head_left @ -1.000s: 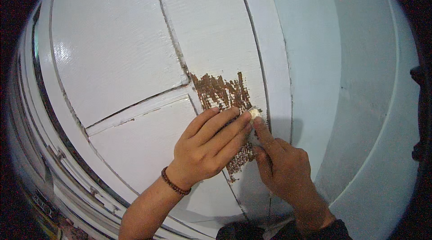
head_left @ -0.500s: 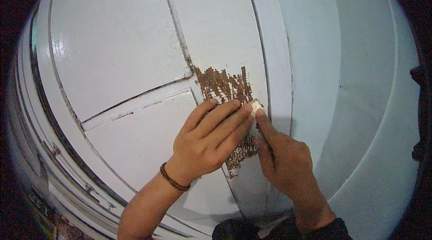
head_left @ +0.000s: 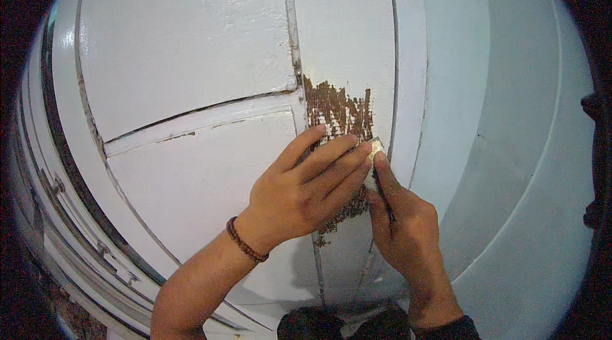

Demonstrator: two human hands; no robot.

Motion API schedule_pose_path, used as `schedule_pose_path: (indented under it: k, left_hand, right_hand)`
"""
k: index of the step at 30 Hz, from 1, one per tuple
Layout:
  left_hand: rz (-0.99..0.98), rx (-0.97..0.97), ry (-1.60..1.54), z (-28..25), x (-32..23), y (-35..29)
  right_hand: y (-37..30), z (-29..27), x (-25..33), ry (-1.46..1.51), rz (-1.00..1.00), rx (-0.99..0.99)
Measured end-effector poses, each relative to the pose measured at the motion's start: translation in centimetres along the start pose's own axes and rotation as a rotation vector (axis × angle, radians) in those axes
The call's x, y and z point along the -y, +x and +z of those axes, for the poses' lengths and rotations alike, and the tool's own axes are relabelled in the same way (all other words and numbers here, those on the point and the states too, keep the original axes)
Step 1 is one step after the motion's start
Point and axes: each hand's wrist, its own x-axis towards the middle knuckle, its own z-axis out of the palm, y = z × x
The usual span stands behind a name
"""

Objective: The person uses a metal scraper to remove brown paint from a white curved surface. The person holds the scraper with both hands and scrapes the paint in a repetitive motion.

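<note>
A white-painted panelled door fills the view. On its vertical rail a patch of bare brown wood shows where the paint is scraped off. My right hand grips a thin scraper, whose pale blade tip rests at the patch's lower right edge. My left hand, with a brown bead bracelet on the wrist, lies flat on the door, and its fingertips press on the blade tip. More bare wood shows below my left hand.
A white door frame runs along the right of the scraped rail, with a pale wall beyond. At the lower left a dark gap and further moulding edges curve away.
Both hands have shifted slightly up and right along the rail, keeping the blade at the lower edge of the brown patch. The grip is unchanged.
</note>
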Motion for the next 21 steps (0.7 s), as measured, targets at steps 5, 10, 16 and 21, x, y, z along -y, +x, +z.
schedule_pose_path:
  k: [5,10,16,21]
  left_hand:
    - [0.01,-0.017,0.008,0.3,0.0,-0.1]
    - [0.019,-0.044,0.007,0.6,0.0,-0.2]
    - [0.015,-0.057,0.025,0.8,0.0,-0.3]
    - [-0.04,-0.06,0.04,0.7,-0.2,-0.2]
  right_hand:
    - [0.1,0.0,0.3,-0.02,0.065,0.027]
    - [0.0,0.4,-0.2,-0.034,0.086,0.059]
    - [0.1,0.9,-0.4,-0.019,0.033,0.006]
    - [0.5,0.4,0.1,0.084,0.058,-0.033]
